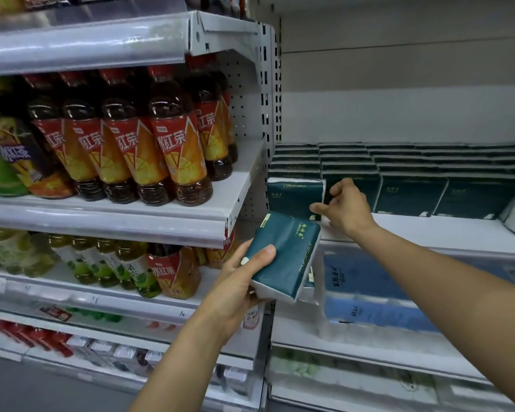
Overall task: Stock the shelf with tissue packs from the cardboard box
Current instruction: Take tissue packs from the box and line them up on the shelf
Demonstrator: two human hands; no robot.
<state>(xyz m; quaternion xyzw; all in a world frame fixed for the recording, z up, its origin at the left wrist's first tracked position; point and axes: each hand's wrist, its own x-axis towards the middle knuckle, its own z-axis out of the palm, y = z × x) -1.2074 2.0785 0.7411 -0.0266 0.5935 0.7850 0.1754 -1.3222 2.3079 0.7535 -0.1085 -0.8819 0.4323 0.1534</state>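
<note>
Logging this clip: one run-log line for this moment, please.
left hand: holds tissue pack | right hand: at front shelf pack, contact unclear | shelf: partly stocked

Left hand: the left hand (235, 289) grips a dark green plastic-wrapped tissue pack (283, 257), tilted, thumb across its face, below the shelf edge.
Right hand: the right hand (344, 208) reaches in, fingers (317, 208) curled at the right edge of an upright dark green tissue pack at the shelf's front left corner (293, 197).
Shelf: the white metal shelf (428, 230) carries rows of dark green tissue packs (414, 171), filling it to the back.
Left bay: red-labelled iced tea bottles (161, 144) stand packed together.
Below: blue tissue packs (369, 292) sit blurred.
</note>
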